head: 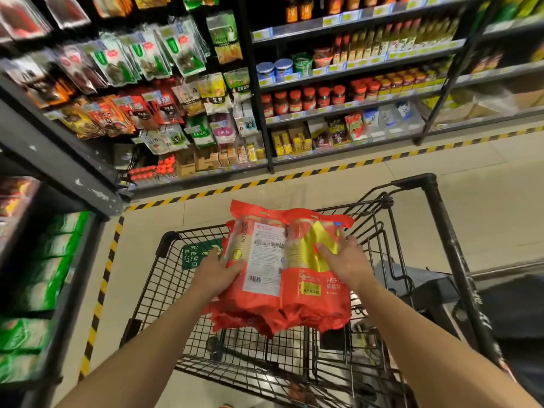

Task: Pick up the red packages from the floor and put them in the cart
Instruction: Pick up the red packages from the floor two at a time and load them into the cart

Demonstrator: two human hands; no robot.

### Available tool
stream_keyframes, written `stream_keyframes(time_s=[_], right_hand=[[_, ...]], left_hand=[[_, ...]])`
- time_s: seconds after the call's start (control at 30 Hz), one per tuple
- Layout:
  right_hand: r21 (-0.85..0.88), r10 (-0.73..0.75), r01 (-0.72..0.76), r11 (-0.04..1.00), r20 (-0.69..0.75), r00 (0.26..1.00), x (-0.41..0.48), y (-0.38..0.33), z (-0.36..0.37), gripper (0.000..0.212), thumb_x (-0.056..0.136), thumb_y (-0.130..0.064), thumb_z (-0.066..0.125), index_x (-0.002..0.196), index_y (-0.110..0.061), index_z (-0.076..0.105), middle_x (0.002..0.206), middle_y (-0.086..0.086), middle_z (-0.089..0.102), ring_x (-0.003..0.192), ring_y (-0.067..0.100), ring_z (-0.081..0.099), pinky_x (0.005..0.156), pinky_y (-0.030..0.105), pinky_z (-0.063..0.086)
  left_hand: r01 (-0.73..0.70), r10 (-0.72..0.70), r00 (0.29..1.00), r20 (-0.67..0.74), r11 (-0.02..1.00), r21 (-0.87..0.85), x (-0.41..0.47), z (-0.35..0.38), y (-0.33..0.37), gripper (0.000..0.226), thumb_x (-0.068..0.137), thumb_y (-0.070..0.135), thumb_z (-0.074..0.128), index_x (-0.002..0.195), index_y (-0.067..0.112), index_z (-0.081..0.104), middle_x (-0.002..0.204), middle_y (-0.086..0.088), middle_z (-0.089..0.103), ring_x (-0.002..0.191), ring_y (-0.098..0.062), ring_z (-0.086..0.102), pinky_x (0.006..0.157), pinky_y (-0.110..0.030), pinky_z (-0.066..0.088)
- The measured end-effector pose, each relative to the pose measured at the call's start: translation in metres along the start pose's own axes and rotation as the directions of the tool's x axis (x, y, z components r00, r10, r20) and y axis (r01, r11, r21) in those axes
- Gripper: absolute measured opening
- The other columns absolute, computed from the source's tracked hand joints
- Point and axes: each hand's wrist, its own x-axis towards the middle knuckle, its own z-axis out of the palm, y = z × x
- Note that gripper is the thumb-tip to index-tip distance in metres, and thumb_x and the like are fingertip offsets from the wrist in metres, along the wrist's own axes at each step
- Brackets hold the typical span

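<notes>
I hold a stack of red packages [294, 293] between both hands, above the black wire cart [164, 278]. The top two lie side by side: one shows a white label, the other a yellow ribbon print. More red packages hang under them. My left hand [216, 273] presses on the stack's left side. My right hand [346, 262] lies on the top right package, fingers spread over the yellow print. The stack hovers over the cart's basket, which shows a green sign at its far end.
Store shelves with bags, jars and boxes [309, 98] run along the far side of the aisle. A dark shelf unit with green packs [44, 260] stands close on the left. Yellow-black tape [100, 293] marks the tiled floor. The cart's handle bar [453, 260] rises on the right.
</notes>
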Motion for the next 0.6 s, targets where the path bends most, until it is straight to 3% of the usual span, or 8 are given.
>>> stream_keyframes(time_s=[0.07,0.2,0.33,0.47,0.6], right_hand=[[-0.125,-0.052,0.046,0.991,-0.039,0.998,-0.002,-0.008,-0.007,0.091,0.099,-0.065,0.061,0.16,-0.002,0.034,0.156,0.023,0.046,0.147,0.04,0.042,0.121,0.051,0.038],[-0.361,-0.118,0.088,0.928,-0.062,0.991,-0.011,-0.039,-0.019,0.091,0.101,-0.07,0.05,0.16,-0.003,0.031,0.16,0.026,0.042,0.15,0.044,0.038,0.12,0.053,0.036],[-0.573,-0.313,0.257,0.778,0.001,0.95,-0.036,-0.091,-0.015,0.081,0.105,-0.068,0.04,0.155,-0.005,0.039,0.153,0.024,0.048,0.142,0.045,0.044,0.113,0.055,0.041],[-0.666,-0.48,0.451,0.594,0.157,0.863,-0.072,-0.157,0.01,0.072,0.107,-0.065,0.039,0.151,-0.008,0.043,0.148,0.018,0.053,0.137,0.04,0.049,0.108,0.052,0.045],[-0.652,-0.627,0.638,0.409,0.307,0.716,-0.133,-0.219,0.054,0.077,0.104,-0.069,0.043,0.153,-0.009,0.043,0.151,0.017,0.054,0.139,0.041,0.049,0.109,0.052,0.048]], left_hand=[[-0.006,0.009,0.999,-0.05,0.998,0.06,-0.018,-0.018,0.005,0.118,0.083,0.083,0.071,0.17,0.012,0.033,0.171,-0.015,0.045,0.155,-0.038,0.046,0.124,-0.056,0.044],[-0.023,0.064,0.985,-0.159,0.969,0.245,-0.045,-0.057,-0.004,0.083,0.104,0.056,0.066,0.165,0.006,0.04,0.165,-0.018,0.051,0.151,-0.038,0.049,0.118,-0.046,0.044],[0.052,0.034,0.965,-0.259,0.947,0.317,-0.076,-0.098,-0.031,0.09,0.103,0.069,0.057,0.168,0.011,0.035,0.167,-0.016,0.048,0.152,-0.039,0.046,0.121,-0.05,0.044],[0.115,-0.001,0.933,-0.36,0.948,0.296,-0.119,-0.137,-0.062,0.093,0.104,0.07,0.052,0.173,0.014,0.027,0.176,-0.014,0.036,0.159,-0.038,0.037,0.127,-0.049,0.038],[0.242,-0.106,0.87,-0.481,0.942,0.231,-0.177,-0.174,-0.115,0.092,0.103,0.072,0.051,0.171,0.014,0.03,0.173,-0.012,0.04,0.156,-0.037,0.042,0.124,-0.05,0.042]])
